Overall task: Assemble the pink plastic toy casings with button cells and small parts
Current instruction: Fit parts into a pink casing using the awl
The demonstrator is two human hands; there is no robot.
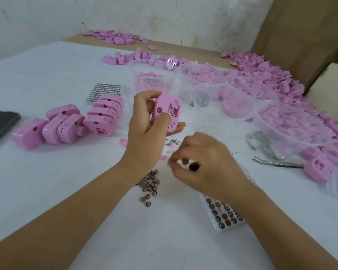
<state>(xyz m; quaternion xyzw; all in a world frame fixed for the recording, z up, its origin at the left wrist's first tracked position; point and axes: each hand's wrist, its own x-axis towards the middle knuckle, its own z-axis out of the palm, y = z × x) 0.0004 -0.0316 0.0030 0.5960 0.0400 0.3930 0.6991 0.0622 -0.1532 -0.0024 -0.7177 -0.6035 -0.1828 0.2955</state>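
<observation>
Left hand [144, 121] grips the casing [162, 103], open bay [173, 111] up; right hand [205, 162] curled by the loose cells [150, 185], hold unreadable in blur; I'd pinch one cell rim-wise, seat flat

We see soft, even light, with only faint shadows. Below the casing [167, 112], the right hand [205, 164] and the small thing [191, 165] it pinches smear with motion blur. Far right of the casing, the pink heap [281, 78] softens and bows.
</observation>
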